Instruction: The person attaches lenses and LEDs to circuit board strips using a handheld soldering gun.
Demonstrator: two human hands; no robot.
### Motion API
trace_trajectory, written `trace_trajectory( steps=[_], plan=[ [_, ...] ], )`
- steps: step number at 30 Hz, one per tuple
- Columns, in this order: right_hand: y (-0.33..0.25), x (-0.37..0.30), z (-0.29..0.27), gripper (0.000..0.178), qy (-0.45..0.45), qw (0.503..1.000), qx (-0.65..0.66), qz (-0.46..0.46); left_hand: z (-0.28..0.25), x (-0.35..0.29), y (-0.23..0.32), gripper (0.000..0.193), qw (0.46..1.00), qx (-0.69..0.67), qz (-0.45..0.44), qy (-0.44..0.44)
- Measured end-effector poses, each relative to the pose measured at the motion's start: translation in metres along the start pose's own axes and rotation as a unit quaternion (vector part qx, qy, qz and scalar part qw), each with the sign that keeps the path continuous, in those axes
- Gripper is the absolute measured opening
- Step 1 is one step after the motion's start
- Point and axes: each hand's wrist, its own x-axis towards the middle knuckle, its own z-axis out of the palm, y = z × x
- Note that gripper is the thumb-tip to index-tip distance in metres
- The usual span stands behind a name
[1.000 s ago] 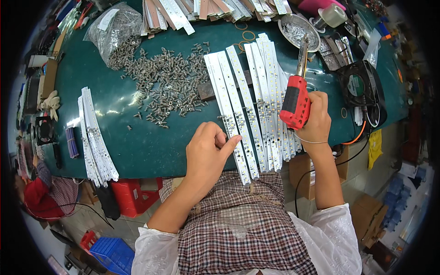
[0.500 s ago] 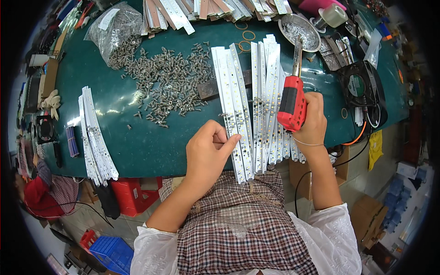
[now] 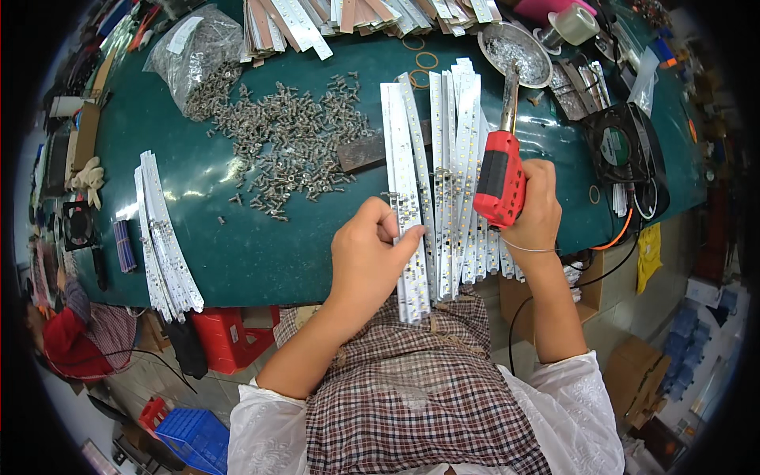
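Note:
My left hand [image 3: 366, 257] is closed, thumb and forefinger pinching the left edge of a white LED strip [image 3: 398, 131]. That strip lies among others, their near ends reaching past the table edge over my apron. Just right of it spreads a fanned row of LED strips [image 3: 445, 190] with small parts across their middles. My right hand [image 3: 537, 207] grips a red-and-black soldering gun [image 3: 499, 178], its metal shaft pointing away from me and its tip near the rim of a metal dish [image 3: 516, 54]. A dark metal bar [image 3: 360, 154] lies partly under the strips.
A heap of small metal screw-like parts [image 3: 293, 146] covers the table's middle, beside a clear bag [image 3: 194, 51]. Another LED strip bundle [image 3: 165, 245] lies left. A black fan [image 3: 621, 146] and solder spool [image 3: 574, 28] stand right. At far left sits a person in red [image 3: 75, 336].
My left hand has moved slightly right with the strips at its fingers, which now sit closer to the row beside them. The soldering gun has shifted slightly left.

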Motion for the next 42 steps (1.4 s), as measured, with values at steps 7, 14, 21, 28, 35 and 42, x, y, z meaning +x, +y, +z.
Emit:
trace_trajectory(
  steps=[7, 14, 21, 28, 35, 42],
  plan=[
    [-0.001, -0.002, 0.002, 0.055, 0.001, 1.000, -0.002, 0.004, -0.006, 0.003, -0.006, 0.037, 0.993, -0.113, -0.028, -0.014],
    [-0.002, -0.003, 0.003, 0.053, 0.016, 1.000, 0.001, 0.005, 0.006, 0.006, 0.005, 0.036, 0.994, -0.101, -0.031, -0.041],
    [-0.011, -0.003, 0.005, 0.055, 0.010, 0.999, 0.047, 0.003, 0.013, 0.007, -0.002, 0.035, 0.998, -0.056, 0.007, -0.036],
    [-0.022, -0.002, 0.002, 0.057, -0.018, 0.994, 0.105, 0.038, 0.020, 0.005, 0.006, 0.038, 0.998, 0.003, 0.067, -0.013],
    [-0.038, -0.003, -0.001, 0.056, -0.047, 0.983, 0.170, 0.058, 0.020, -0.002, 0.024, 0.034, 0.989, 0.098, 0.114, 0.019],
    [-0.052, -0.010, 0.000, 0.050, -0.041, 0.972, 0.222, 0.071, 0.020, 0.000, 0.015, 0.037, 0.991, 0.045, 0.122, 0.023]
  ],
)
